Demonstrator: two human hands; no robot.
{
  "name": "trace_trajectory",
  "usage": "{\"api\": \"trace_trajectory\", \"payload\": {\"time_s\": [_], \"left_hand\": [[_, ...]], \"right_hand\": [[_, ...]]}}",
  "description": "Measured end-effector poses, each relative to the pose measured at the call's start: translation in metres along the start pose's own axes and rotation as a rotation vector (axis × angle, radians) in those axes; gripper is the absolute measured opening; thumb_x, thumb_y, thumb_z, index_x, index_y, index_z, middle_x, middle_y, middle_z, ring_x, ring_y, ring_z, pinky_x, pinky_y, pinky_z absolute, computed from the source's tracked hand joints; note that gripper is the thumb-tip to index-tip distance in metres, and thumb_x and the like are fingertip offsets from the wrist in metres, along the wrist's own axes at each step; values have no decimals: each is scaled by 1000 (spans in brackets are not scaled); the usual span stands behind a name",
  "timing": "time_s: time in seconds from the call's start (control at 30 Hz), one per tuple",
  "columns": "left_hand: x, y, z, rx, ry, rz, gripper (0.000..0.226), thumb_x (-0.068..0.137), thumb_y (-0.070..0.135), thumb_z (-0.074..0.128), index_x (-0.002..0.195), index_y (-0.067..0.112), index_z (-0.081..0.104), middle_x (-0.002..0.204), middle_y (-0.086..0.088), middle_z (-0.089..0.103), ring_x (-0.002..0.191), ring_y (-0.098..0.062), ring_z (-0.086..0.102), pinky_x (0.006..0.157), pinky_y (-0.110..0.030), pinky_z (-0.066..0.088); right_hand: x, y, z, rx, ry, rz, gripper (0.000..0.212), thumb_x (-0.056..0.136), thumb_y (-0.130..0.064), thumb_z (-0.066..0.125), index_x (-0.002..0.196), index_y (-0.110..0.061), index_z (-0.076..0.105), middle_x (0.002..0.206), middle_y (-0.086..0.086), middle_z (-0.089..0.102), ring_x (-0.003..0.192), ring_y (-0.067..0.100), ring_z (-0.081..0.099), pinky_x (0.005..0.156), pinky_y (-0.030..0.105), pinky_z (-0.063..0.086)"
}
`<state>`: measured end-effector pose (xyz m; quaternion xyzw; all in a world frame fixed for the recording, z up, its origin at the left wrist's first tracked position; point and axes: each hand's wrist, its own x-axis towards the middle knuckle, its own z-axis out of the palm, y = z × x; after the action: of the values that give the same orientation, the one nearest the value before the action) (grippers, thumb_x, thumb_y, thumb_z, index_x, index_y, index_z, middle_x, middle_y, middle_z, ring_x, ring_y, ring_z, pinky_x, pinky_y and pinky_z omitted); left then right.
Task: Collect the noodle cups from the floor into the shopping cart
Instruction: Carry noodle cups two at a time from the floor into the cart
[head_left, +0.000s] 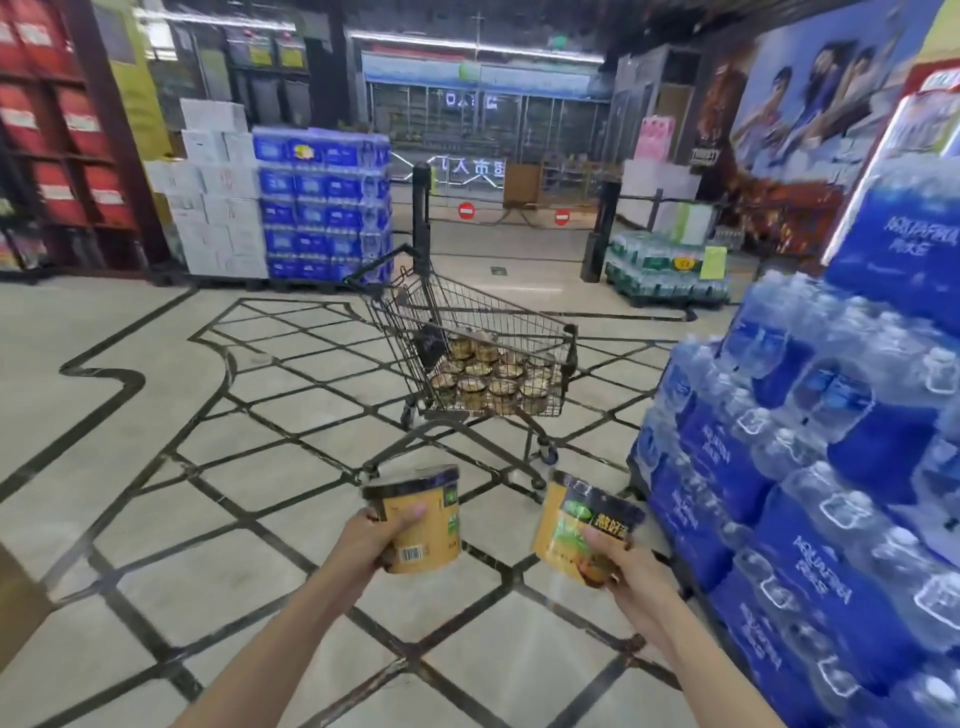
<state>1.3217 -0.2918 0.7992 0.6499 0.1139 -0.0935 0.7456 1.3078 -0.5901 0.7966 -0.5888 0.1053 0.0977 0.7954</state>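
My left hand (371, 538) grips a yellow noodle cup (423, 519) with a dark rim and a barcode on its side. My right hand (626, 566) holds a second yellow noodle cup (579, 522), tilted, with its dark label facing me. Both cups are raised above the tiled floor in front of me. The wire shopping cart (566, 338) stands a few steps ahead at the centre. Several noodle cups (493, 376) lie packed in its basket.
Stacked blue water-bottle packs (810, 467) rise close on my right. More blue packs (324, 208) and white boxes (213, 197) stand at the back left, red shelving (57, 130) at the far left. Barrier gates (514, 213) close the back. A tiled floor (208, 467) lies between me and the cart.
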Motion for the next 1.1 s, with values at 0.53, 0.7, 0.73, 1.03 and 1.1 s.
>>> {"api": "trace_trajectory", "payload": {"time_s": [0.53,0.7,0.73,1.03,1.1], "left_hand": [[357,110,14,55,-67,1,79,51,45,88,114,7,60,92,-7,75,79,-22,71,65,-32,54],[475,135,43,-12,-54,-17,80,50,45,87,115,9,59,95,-8,74,92,-29,69,90,-47,53],[500,143,49,-28,-48,-26,75,53,40,84,116,8,59,96,-9,74,91,-29,70,88,-46,53],[688,208,90,-85,-19,-70,73,55,42,77,115,5,56,100,-12,71,96,-30,65,91,-48,48],[733,215,96,-48,-9,-91,83,50,47,79,118,5,55,99,-11,72,98,-31,65,98,-53,43]], "right_hand": [[345,-105,27,-78,60,-126,64,51,-24,88,109,-15,62,98,3,74,91,18,69,73,27,55],[469,-133,5,-139,76,-173,102,18,-48,94,111,-19,61,104,0,73,99,16,67,77,24,53],[494,-142,0,-149,80,-168,102,20,-47,95,112,-19,62,107,2,73,101,19,66,81,27,52],[679,-206,-30,-240,134,-106,116,19,-47,96,123,-11,59,107,3,73,103,25,67,93,43,52],[718,-212,-35,-268,151,-90,116,18,-49,95,122,-13,58,107,2,72,101,23,67,86,38,55]]}}
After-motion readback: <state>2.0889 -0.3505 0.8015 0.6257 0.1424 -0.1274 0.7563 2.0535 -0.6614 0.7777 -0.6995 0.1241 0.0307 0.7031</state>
